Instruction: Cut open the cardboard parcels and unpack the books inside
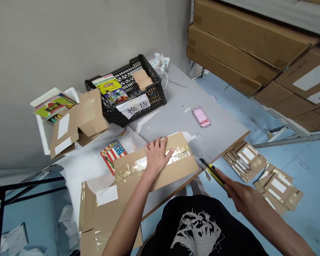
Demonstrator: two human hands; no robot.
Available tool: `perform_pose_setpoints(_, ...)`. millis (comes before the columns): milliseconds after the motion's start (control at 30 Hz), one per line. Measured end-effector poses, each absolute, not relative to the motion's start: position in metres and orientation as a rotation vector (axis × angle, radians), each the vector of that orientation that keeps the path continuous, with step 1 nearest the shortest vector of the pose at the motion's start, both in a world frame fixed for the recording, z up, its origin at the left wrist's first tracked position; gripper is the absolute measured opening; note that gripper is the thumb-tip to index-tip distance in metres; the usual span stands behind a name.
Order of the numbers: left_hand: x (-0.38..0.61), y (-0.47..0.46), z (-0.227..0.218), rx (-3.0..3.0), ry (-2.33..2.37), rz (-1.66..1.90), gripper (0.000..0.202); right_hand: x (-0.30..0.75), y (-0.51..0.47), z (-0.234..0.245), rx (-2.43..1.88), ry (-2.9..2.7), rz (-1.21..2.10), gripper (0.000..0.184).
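Observation:
A taped cardboard box (176, 170) lies flat at the table's front edge. My left hand (158, 154) rests on its top with the fingers spread, over the shiny tape seam. My right hand (236, 192) is closed around a black-and-yellow box cutter (214, 174), held just off the box's right end. Left of the box is a book with a US flag cover (113, 154), partly on white packing foam. A larger opened carton (106, 220) with a white label lies nearer to me, partly behind my left forearm.
A black plastic crate (149, 101) holds books and wooden-looking pieces. Beside it stand an opened carton (88, 110) and colourful books (52, 108). A pink phone-like item (201, 116) is on the table (176, 96). Flattened cardboard (280, 185) lies on the floor; shelved boxes (229, 53) flank the right.

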State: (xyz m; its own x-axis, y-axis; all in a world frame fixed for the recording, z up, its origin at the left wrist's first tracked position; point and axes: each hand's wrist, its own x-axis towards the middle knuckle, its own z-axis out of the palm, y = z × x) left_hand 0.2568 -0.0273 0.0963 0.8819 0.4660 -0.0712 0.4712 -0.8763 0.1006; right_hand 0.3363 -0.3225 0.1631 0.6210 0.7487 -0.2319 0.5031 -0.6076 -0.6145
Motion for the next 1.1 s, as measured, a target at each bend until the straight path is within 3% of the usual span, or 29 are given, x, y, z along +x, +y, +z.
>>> perform_pose_setpoints(133,0.245,-0.017,0.110,2.867,0.538,-0.047,0.065,0.355,-0.314,0.164,-2.186,-0.570,0.610,0.057)
perform_pose_setpoints(300,0.184,0.008,0.127,2.925,0.498,-0.169,0.085,0.341,-0.275,0.143,-2.090,-0.553,0.618,0.068)
perform_pose_setpoints(600,0.113,0.034,0.120,2.954,0.701,-0.151,0.083,0.321,-0.214,0.137,-2.124,-0.953,0.697,0.050)
perform_pose_setpoints(967,0.123,0.037,0.122,2.954,0.701,-0.213,0.077,0.283,-0.188,0.105,-2.007,-0.943,0.737,0.053)
perform_pose_setpoints(1100,0.126,0.036,0.120,2.959,0.773,-0.243,0.079,0.279,-0.210,0.103,-2.062,-0.847,0.536,0.050)
